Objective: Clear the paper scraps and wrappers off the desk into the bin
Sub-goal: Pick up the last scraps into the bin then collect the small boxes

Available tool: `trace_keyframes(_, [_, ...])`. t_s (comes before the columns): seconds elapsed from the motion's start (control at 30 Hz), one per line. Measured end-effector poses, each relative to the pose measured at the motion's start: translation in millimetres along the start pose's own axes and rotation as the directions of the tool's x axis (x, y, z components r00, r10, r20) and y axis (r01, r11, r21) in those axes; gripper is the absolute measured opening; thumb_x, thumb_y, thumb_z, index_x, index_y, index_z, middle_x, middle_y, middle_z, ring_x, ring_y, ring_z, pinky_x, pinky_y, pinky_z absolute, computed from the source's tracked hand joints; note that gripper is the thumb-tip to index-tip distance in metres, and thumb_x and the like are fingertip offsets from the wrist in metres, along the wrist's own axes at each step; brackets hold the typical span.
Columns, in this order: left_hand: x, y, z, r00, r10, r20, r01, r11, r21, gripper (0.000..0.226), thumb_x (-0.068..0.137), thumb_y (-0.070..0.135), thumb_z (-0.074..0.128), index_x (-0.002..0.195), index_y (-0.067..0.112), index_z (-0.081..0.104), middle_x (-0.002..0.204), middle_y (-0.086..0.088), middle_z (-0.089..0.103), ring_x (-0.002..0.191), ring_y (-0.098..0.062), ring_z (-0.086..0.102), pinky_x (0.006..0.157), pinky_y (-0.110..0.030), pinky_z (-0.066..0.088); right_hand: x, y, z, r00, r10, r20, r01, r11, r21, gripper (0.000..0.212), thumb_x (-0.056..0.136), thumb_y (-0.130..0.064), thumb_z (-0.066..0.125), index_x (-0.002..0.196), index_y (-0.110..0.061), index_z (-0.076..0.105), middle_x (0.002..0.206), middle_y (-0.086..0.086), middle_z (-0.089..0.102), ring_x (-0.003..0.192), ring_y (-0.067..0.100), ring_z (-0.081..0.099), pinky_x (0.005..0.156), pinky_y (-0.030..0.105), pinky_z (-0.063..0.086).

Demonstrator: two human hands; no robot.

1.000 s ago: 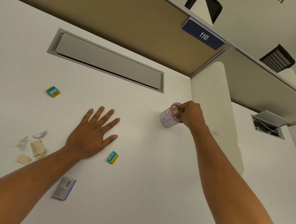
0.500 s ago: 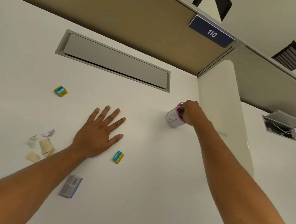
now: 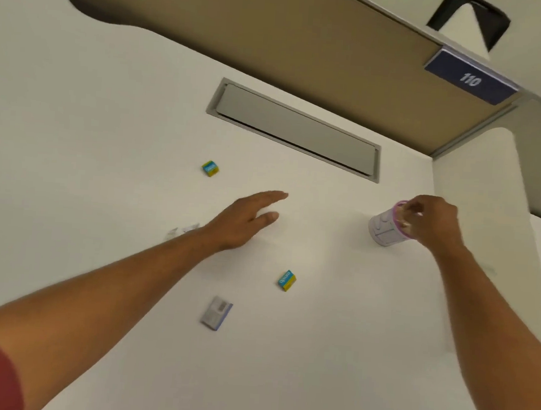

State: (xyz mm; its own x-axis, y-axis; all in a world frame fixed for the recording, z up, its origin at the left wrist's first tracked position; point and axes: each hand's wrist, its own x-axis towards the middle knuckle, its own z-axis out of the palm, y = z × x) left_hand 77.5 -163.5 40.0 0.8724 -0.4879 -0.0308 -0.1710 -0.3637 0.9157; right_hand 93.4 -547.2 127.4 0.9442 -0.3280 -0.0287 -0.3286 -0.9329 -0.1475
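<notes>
The right hand has its fingers curled at the bin's pink rim, seemingly pinching a scrap. The left hand, fingers straight, hovers over the surface, nearer the leftovers: two blue-yellow wrappers, one grey wrapper, and paper scraps behind its wrist.

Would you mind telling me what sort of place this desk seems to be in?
Most likely an open-plan office workstation. The white desk has a built-in cable flap, a tan partition screen runs along its back, and a blue sign on that screen reads 110, like a numbered seat.
</notes>
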Motion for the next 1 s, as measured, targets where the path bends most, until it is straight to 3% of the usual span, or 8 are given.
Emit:
trace_keyframes(0.1, [-32.7, -14.5, -33.2, 0.947, 0.063, -0.314, -0.008, 0.985, 0.174, 0.034, 0.105, 0.011, 0.055, 0.136, 0.017, 0.066, 0.142, 0.000, 0.065, 0.138, -0.012, 0.054, 0.121, -0.029, 0.033, -9.4, -6.2, -8.3, 0.991, 0.013, -0.135, -0.008, 0.999, 0.033, 0.017, 0.089, -0.007, 0.061, 0.099, -0.008, 0.076, 0.102, 0.017, 0.077, 0.097, 0.038, 0.071, 0.088, 0.036, 0.051])
trace_keyframes(0.2, [-64.3, -48.3, -67.3, 0.910, 0.053, -0.411, 0.116, 0.919, 0.376, 0.034, 0.104, 0.005, 0.052, 0.135, 0.012, 0.067, 0.144, -0.006, 0.064, 0.145, -0.024, 0.049, 0.127, -0.043, 0.024, -34.8, -42.2, -8.8, 0.967, -0.027, -0.255, 0.066, 0.988, 0.142, 0.022, 0.091, -0.004, 0.056, 0.103, -0.007, 0.074, 0.106, 0.015, 0.076, 0.097, 0.033, 0.070, 0.089, 0.032, 0.048])
trace_keyframes(0.37, [-108.8, -98.8, -98.0, 0.913, -0.013, -0.407, 0.237, 0.830, 0.504, 0.039, 0.107, 0.016, 0.053, 0.144, 0.010, 0.058, 0.158, -0.008, 0.050, 0.153, -0.030, 0.036, 0.129, -0.048, 0.020, -117.1, -153.6, 57.1, 0.947, -0.321, 0.004, 0.295, 0.875, 0.384, 0.013, 0.094, -0.003, 0.064, 0.101, -0.008, 0.074, 0.103, 0.010, 0.074, 0.076, 0.019, 0.063, 0.072, 0.012, 0.047])
trace_keyframes(0.43, [-116.4, -108.6, -96.9, 0.920, -0.020, -0.392, 0.224, 0.846, 0.484, 0.040, 0.107, 0.017, 0.052, 0.147, 0.010, 0.056, 0.159, -0.008, 0.048, 0.154, -0.029, 0.035, 0.129, -0.045, 0.019, -148.2, -191.4, 89.9, 0.873, -0.465, 0.149, 0.379, 0.837, 0.394, 0.016, 0.097, -0.013, 0.064, 0.111, -0.011, 0.072, 0.114, 0.006, 0.070, 0.094, 0.022, 0.065, 0.090, 0.028, 0.052])
trace_keyframes(0.53, [-117.6, -117.1, -94.3, 0.920, 0.001, -0.392, 0.200, 0.859, 0.471, 0.040, 0.108, 0.018, 0.050, 0.148, 0.010, 0.055, 0.159, -0.006, 0.049, 0.152, -0.025, 0.039, 0.130, -0.043, 0.018, -180.3, -240.2, 128.3, 0.724, -0.620, 0.302, 0.507, 0.775, 0.377, 0.043, 0.102, -0.033, 0.057, 0.141, -0.017, 0.054, 0.147, 0.004, 0.050, 0.134, 0.023, 0.047, 0.115, 0.031, 0.036])
trace_keyframes(0.73, [-115.0, -125.3, -94.3, 0.897, 0.020, -0.442, 0.203, 0.868, 0.453, 0.036, 0.109, 0.013, 0.048, 0.143, 0.008, 0.058, 0.152, -0.006, 0.055, 0.147, -0.023, 0.045, 0.129, -0.040, 0.022, -205.2, -290.2, 162.2, 0.684, -0.697, 0.214, 0.648, 0.716, 0.262, 0.079, 0.094, -0.065, 0.052, 0.157, -0.021, 0.033, 0.162, 0.008, 0.031, 0.150, 0.024, 0.025, 0.125, 0.039, 0.022])
trace_keyframes(0.87, [-114.3, -128.5, -92.2, 0.892, 0.041, -0.451, 0.201, 0.858, 0.474, 0.035, 0.108, 0.012, 0.050, 0.142, 0.008, 0.059, 0.152, -0.006, 0.055, 0.147, -0.024, 0.045, 0.129, -0.040, 0.022, -210.9, -291.1, 170.3, 0.614, -0.776, 0.146, 0.744, 0.631, 0.221, 0.043, 0.099, -0.034, 0.059, 0.139, -0.017, 0.059, 0.147, 0.009, 0.053, 0.138, 0.027, 0.046, 0.108, 0.043, 0.047])
trace_keyframes(1.0, [-113.1, -131.6, -90.7, 0.887, 0.060, -0.458, 0.195, 0.851, 0.488, 0.034, 0.108, 0.011, 0.050, 0.140, 0.008, 0.060, 0.152, -0.007, 0.055, 0.147, -0.025, 0.045, 0.129, -0.041, 0.022, -200.9, -279.9, 161.9, 0.676, -0.720, 0.156, 0.685, 0.693, 0.225, 0.028, 0.102, -0.024, 0.055, 0.128, -0.020, 0.066, 0.141, -0.001, 0.058, 0.134, 0.018, 0.050, 0.096, 0.037, 0.053])
